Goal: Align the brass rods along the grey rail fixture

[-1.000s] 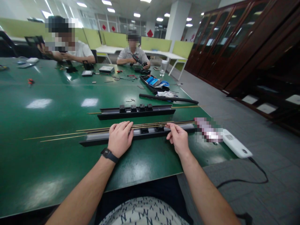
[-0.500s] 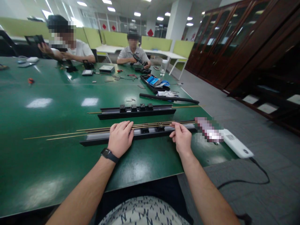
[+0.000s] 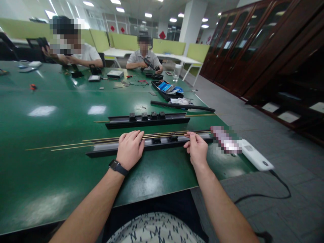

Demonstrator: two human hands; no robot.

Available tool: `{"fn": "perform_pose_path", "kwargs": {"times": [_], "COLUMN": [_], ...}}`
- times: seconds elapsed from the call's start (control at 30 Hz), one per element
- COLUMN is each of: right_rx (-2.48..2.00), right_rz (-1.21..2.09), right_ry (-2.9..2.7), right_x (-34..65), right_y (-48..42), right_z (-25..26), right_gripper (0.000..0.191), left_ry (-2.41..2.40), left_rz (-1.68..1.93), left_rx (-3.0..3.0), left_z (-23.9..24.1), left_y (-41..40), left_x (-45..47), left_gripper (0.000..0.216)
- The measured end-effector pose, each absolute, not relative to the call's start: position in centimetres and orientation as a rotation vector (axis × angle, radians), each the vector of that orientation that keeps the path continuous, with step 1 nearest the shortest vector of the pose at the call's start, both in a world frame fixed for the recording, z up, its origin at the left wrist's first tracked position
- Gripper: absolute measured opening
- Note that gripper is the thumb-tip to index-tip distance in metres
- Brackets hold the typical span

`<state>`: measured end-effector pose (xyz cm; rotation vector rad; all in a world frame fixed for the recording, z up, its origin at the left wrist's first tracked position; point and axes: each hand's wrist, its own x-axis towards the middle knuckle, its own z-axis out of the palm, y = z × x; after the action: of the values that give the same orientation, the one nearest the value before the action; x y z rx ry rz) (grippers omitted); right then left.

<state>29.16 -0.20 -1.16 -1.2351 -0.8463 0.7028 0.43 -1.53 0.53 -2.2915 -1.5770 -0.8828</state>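
My left hand [image 3: 131, 149], with a black watch on the wrist, is wrapped over a long black channel rail [image 3: 102, 153] and the thin brass rods on it. Its fingertips are partly hidden. Toward the rail's right end, my right hand [image 3: 196, 147] pinches a thin brass rod between thumb and fingers. Several brass rods [image 3: 68, 147] run lengthwise along the rail and stick out far to the left. Between my hands, small black blocks [image 3: 157, 140] sit in the rail's channel, partly under the rods.
Beyond lies a second black rail [image 3: 148, 125] with several black blocks and brass rods. Behind it are a black strip [image 3: 182, 106], white gloves [image 3: 181, 101] and a tray [image 3: 164, 92] of blue items. A white power strip [image 3: 257, 155] is at right. Two people sit across the green table.
My right hand has shifted very slightly right, and the left end of one brass rod has slid a little the same way. My left hand stays in place.
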Motion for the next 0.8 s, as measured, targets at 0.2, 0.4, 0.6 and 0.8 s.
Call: {"fn": "perform_pose_path", "kwargs": {"times": [0.2,0.4,0.6,0.8], "right_rx": [-1.242,-1.231,-1.232,-1.238], "right_rz": [0.656,0.664,0.680,0.726], "right_ry": [-0.745,-0.735,-0.755,-0.841], "right_x": [29.49,29.45,29.32,29.05], "right_y": [0.05,0.06,-0.04,-0.43], "right_z": [-0.95,-0.80,-0.80,-0.83], "right_gripper": [0.044,0.040,0.041,0.046], "left_ry": [-1.589,-1.593,-1.600,-1.610], "left_rz": [-0.887,-0.890,-0.900,-0.887], "left_rx": [-2.291,-2.286,-2.295,-2.283], "left_z": [0.59,0.53,0.60,0.59], "left_y": [-1.61,-1.59,-1.61,-1.64], "left_x": [0.45,0.48,0.51,0.54], "left_gripper": [0.033,0.033,0.034,0.033]}}
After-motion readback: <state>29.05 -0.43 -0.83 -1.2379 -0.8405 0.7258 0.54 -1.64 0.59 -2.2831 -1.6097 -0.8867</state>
